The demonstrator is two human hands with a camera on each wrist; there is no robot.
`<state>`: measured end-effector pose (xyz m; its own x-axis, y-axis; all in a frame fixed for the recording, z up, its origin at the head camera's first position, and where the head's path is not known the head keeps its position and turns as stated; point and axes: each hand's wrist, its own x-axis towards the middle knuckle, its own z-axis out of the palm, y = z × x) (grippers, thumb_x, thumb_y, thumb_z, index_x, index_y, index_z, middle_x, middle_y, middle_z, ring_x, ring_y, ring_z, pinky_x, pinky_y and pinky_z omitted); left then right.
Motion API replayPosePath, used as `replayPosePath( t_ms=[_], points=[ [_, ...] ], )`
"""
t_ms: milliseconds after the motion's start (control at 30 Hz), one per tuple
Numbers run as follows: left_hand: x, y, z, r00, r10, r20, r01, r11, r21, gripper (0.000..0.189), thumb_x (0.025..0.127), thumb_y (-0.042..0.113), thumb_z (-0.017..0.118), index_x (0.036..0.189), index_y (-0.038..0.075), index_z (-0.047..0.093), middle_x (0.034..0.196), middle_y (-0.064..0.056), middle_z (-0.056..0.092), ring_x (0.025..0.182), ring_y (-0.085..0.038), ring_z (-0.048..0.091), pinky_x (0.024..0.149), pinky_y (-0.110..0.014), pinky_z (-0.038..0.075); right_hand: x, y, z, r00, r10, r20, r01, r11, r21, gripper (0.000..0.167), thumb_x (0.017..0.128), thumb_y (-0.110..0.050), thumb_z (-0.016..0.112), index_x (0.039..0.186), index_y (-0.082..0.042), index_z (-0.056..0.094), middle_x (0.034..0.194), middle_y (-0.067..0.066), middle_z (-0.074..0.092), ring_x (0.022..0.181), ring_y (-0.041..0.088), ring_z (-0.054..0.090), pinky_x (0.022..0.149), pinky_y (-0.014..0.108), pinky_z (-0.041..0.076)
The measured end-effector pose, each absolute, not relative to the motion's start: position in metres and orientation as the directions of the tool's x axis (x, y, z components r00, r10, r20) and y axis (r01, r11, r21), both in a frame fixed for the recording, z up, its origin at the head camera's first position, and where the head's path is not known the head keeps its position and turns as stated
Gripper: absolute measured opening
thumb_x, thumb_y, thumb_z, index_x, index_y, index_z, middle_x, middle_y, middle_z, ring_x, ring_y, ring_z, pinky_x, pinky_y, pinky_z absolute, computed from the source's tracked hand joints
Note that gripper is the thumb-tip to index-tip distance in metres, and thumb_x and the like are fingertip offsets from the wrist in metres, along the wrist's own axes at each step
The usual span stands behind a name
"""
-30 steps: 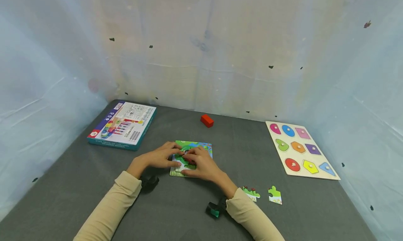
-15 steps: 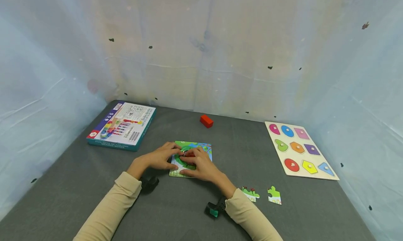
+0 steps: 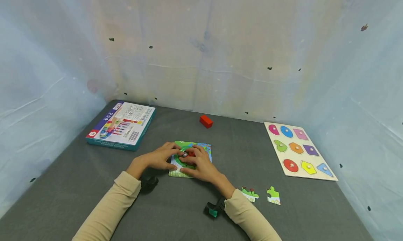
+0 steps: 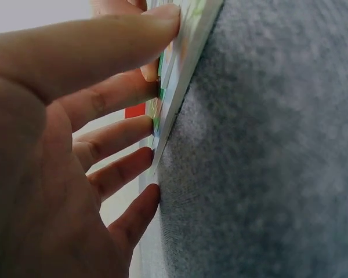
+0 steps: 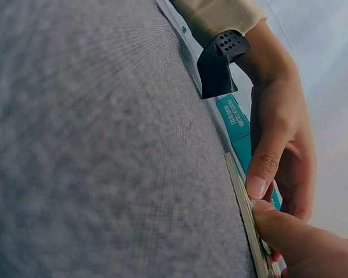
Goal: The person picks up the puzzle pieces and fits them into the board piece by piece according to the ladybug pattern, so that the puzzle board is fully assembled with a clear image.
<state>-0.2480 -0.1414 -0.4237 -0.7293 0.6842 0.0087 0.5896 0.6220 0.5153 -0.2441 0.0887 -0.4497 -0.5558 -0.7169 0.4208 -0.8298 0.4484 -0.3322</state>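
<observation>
A square picture puzzle (image 3: pixel 204 146), green and blue with a red patch, lies on the dark cloth between both hands. From its left side my left hand (image 3: pixel 157 157) holds a puzzle piece (image 4: pixel 169 63) between thumb and fingers. This piece lies on the board at a slight tilt. Opposite, my right hand (image 3: pixel 201 164) also grips the piece, its thumb (image 5: pixel 269 215) close to the left thumb at the near edge. Fingers hide much of the picture. Two loose jigsaw pieces, a wider one (image 3: pixel 250 195) and a narrower one (image 3: pixel 273 196), lie right of the right wrist.
A teal-edged box (image 3: pixel 121 125) lies at the back left. The red block (image 3: pixel 206 121) sits behind the puzzle. At right is a wooden shape board (image 3: pixel 299 151) with knobbed, coloured shapes. Pale sheeting (image 3: pixel 201 52) stands along the cloth's back and sides.
The puzzle piece between the hands has gone down flatter against the board. Right fingers have shifted slightly, showing more of the red patch. The loose pieces stay put.
</observation>
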Motion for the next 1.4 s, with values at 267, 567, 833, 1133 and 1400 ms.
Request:
replayPosePath(
  t_ms=[267, 567, 833, 1133, 1400],
  points=[
    [-0.248, -0.14, -0.424, -0.733, 0.68, 0.021, 0.601, 0.634, 0.487, 0.042, 0.087, 0.033, 0.066, 0.122, 0.013, 0.056, 0.133, -0.011, 0.04, 0.124, -0.032, 0.034, 0.097, -0.052, 0.034, -0.244, 0.089, -0.45, -0.608, -0.703, 0.37, -0.792, 0.504, -0.345, 0.039, 0.084, -0.041, 0.067, 0.117, -0.019, 0.067, 0.135, 0.012, 0.048, 0.136, 0.037, 0.023, 0.102, 0.06, 0.024],
    [-0.249, -0.138, -0.426, -0.734, 0.676, 0.059, 0.618, 0.629, 0.472, 0.043, 0.084, 0.036, 0.068, 0.12, 0.014, 0.057, 0.133, -0.01, 0.04, 0.123, -0.032, 0.035, 0.097, -0.052, 0.033, -0.245, 0.089, -0.45, -0.626, -0.719, 0.302, -0.78, 0.581, -0.232, 0.038, 0.09, -0.049, 0.055, 0.12, -0.027, 0.064, 0.138, 0.008, 0.045, 0.138, 0.035, 0.021, 0.102, 0.058, 0.027],
    [-0.25, -0.139, -0.429, -0.749, 0.656, 0.086, 0.603, 0.623, 0.498, 0.04, 0.082, 0.035, 0.07, 0.115, 0.016, 0.058, 0.137, -0.011, 0.039, 0.127, -0.035, 0.031, 0.099, -0.056, 0.03, -0.245, 0.087, -0.45, -0.644, -0.718, 0.264, -0.764, 0.59, -0.261, 0.037, 0.091, -0.047, 0.054, 0.122, -0.027, 0.06, 0.14, 0.008, 0.041, 0.138, 0.035, 0.02, 0.103, 0.058, 0.024],
    [-0.25, -0.137, -0.426, -0.745, 0.663, 0.069, 0.601, 0.623, 0.5, 0.041, 0.084, 0.035, 0.069, 0.116, 0.014, 0.057, 0.139, -0.013, 0.038, 0.128, -0.035, 0.03, 0.099, -0.056, 0.03, -0.247, 0.102, -0.432, -0.595, -0.754, 0.279, -0.778, 0.453, -0.436, 0.046, 0.091, -0.032, 0.061, 0.13, -0.011, 0.051, 0.139, 0.018, 0.039, 0.135, 0.035, 0.026, 0.104, 0.055, 0.025],
    [-0.251, -0.139, -0.428, -0.749, 0.66, 0.05, 0.596, 0.639, 0.486, 0.045, 0.084, 0.038, 0.068, 0.12, 0.015, 0.057, 0.14, -0.011, 0.037, 0.128, -0.033, 0.029, 0.1, -0.056, 0.029, -0.234, 0.165, -0.407, -0.611, -0.723, 0.324, -0.754, 0.406, -0.516, 0.069, 0.081, -0.027, 0.074, 0.139, -0.009, 0.042, 0.139, 0.008, 0.041, 0.128, 0.02, 0.039, 0.099, 0.045, 0.038]
  ],
)
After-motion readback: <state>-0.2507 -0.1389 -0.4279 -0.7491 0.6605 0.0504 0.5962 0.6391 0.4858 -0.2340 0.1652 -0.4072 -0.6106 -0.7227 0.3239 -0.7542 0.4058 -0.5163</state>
